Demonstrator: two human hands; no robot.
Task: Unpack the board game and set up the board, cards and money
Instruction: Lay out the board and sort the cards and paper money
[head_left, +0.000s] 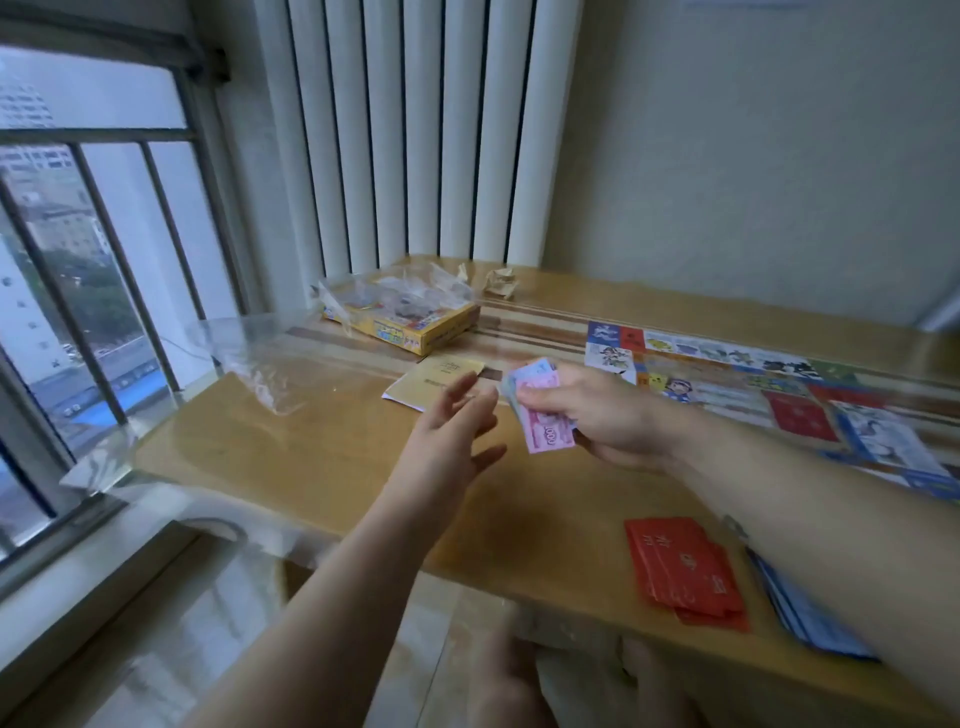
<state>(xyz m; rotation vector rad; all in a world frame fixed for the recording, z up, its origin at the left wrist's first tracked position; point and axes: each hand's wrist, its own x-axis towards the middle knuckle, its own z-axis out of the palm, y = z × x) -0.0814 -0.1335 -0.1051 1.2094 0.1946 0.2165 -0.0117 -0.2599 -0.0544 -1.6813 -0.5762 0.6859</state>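
Note:
My right hand (608, 415) grips a wad of play money (540, 410), pink and blue notes, above the middle of the wooden table (311, 467). Just left of the notes, my left hand (457, 431) hovers with its fingers spread and nothing in it. The colourful game board (779, 395) lies unfolded on the right of the table. A stack of red cards (685, 571) sits near the front edge, with a stack of blue cards (810, 618) beside it, partly hidden by my right forearm. The yellow game box (415, 327) stands at the back.
A yellow booklet (436, 384) lies behind my hands. Clear plastic wrap (270, 374) is spread on the left of the table and over the box. Crumpled paper (498, 283) sits at the back by the white radiator (415, 130). A barred window (78, 286) is at left.

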